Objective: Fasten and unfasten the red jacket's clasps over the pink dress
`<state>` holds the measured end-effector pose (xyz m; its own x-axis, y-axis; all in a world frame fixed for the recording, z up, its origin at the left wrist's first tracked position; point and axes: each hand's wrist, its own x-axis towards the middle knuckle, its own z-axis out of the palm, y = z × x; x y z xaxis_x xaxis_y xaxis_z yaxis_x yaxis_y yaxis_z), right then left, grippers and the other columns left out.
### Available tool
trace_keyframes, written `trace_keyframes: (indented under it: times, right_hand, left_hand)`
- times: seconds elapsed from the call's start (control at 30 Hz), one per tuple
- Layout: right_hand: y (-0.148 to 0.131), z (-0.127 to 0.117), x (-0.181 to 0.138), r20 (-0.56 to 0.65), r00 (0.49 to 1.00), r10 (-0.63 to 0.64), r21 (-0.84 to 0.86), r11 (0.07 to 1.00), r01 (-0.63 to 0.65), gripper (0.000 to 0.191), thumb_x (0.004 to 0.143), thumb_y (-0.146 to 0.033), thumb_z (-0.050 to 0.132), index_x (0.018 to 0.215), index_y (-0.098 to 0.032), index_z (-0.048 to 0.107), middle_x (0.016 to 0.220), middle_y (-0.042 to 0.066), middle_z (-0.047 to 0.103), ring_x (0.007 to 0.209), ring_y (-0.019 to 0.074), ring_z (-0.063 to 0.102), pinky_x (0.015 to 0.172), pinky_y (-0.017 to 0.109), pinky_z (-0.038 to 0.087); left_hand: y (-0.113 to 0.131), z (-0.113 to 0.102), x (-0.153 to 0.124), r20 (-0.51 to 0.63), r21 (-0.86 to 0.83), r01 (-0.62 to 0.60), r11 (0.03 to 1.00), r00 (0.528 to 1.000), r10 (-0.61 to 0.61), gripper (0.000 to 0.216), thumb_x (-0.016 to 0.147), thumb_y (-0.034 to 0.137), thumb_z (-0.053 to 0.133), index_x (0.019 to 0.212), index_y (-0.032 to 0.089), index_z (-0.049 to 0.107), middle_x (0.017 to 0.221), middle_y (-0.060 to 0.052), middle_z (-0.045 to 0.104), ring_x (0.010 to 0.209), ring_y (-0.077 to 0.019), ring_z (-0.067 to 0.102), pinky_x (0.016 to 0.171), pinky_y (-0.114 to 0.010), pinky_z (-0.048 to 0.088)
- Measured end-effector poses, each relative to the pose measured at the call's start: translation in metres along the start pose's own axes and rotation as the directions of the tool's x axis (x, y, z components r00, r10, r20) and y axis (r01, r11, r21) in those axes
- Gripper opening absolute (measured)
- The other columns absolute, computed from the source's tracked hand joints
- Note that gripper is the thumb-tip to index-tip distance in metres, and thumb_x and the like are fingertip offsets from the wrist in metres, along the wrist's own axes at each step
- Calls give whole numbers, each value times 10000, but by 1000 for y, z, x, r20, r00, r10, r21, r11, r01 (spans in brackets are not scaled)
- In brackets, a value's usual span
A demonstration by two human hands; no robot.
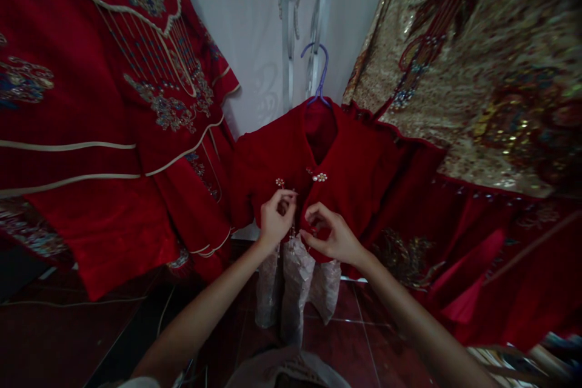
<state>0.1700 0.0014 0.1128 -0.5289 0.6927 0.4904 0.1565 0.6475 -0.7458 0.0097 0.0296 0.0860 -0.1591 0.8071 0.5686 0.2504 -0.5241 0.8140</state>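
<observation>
A short red jacket [359, 163] hangs in front of me, its collar fastened by a pearl-like flower clasp [319, 177]. Below that clasp its front edges part. My left hand [277, 215] is closed in a pinch at the left front edge, just under a small flower ornament [279, 182]. On the other side my right hand [331, 233] curls thumb and fingers around the right front edge. Whatever small fastening may lie between the fingertips is hidden. Pale beaded cloth [297, 279] hangs below the jacket, behind my hands.
A purple hanger [324, 70] carries the jacket on a metal rail [287, 30] at the wall. An embroidered red garment [91, 91] hangs close on the left. Gold sequinned cloth [491, 60] and red skirts [500, 254] crowd the right. Dark red tiles [354, 333] form the floor.
</observation>
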Motion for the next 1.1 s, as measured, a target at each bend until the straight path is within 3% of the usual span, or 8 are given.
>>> trace_keyframes:
  times: [0.03, 0.1, 0.37, 0.6, 0.77, 0.93, 1.1]
  right_hand:
    - [2, 0, -1, -10, 1000, 0, -10, 1000, 0, 220, 780, -224, 618, 933, -214, 460, 828, -7, 535, 718, 101, 523, 643, 226, 474]
    - [5, 0, -3, -20, 1000, -1, -23, 1000, 1, 250, 761, -234, 646, 938, -214, 472, 836, -6, 546, 703, 100, 536, 623, 223, 484]
    - [8, 5, 4, -62, 998, -15, 24, 1000, 17, 221, 727, -235, 682, 870, -211, 517, 835, -4, 574, 711, 110, 590, 660, 249, 547]
    - [11, 6, 16, -187, 982, 37, 35, 999, -31, 219, 739, -224, 654, 859, -220, 471, 820, -13, 563, 702, 105, 578, 628, 239, 552]
    - [16, 2, 31, -247, 967, 55, -31, 997, -65, 345, 755, -248, 652, 1082, -239, 540, 866, 2, 601, 709, 108, 587, 602, 222, 531]
    - [19, 9, 52, -349, 937, 19, -103, 993, -59, 175, 773, -237, 618, 947, -221, 605, 920, 21, 635, 689, 108, 585, 612, 234, 531]
    - [16, 22, 60, -336, 942, 12, -63, 997, -35, 246, 794, -218, 572, 1033, -224, 632, 990, 38, 615, 747, 111, 607, 659, 245, 569]
  left_hand:
    - [-1, -3, -2, -122, 13, 8, 1000, 992, -6, 118, 808, 189, 524, 894, 178, 603, 753, -6, 617, 674, -95, 575, 632, -189, 451]
    - [-5, -8, -4, -251, 5, 33, 999, 968, -31, 100, 823, 226, 529, 894, 179, 581, 814, -16, 614, 702, -96, 574, 637, -192, 452]
    - [-21, -7, 7, -342, 201, 86, 976, 940, -12, 281, 716, 328, 689, 892, 191, 517, 826, 3, 563, 663, -94, 515, 599, -202, 419]
    - [-13, -9, 11, -269, 196, 41, 980, 963, 14, 216, 757, 278, 647, 891, 199, 496, 809, 9, 600, 650, -90, 530, 593, -201, 423]
    - [-5, -17, 6, -236, 81, 10, 997, 972, 9, 177, 797, 300, 612, 926, 187, 568, 842, -14, 631, 696, -92, 568, 632, -204, 457]
    - [4, -21, 5, -150, -106, 98, 989, 982, -114, 219, 784, 355, 627, 899, 171, 658, 865, -44, 681, 721, -115, 604, 594, -203, 471]
    - [6, -22, 5, -129, -179, 156, 971, 975, -181, 266, 771, 368, 637, 937, 163, 675, 909, -59, 692, 749, -131, 625, 587, -212, 497]
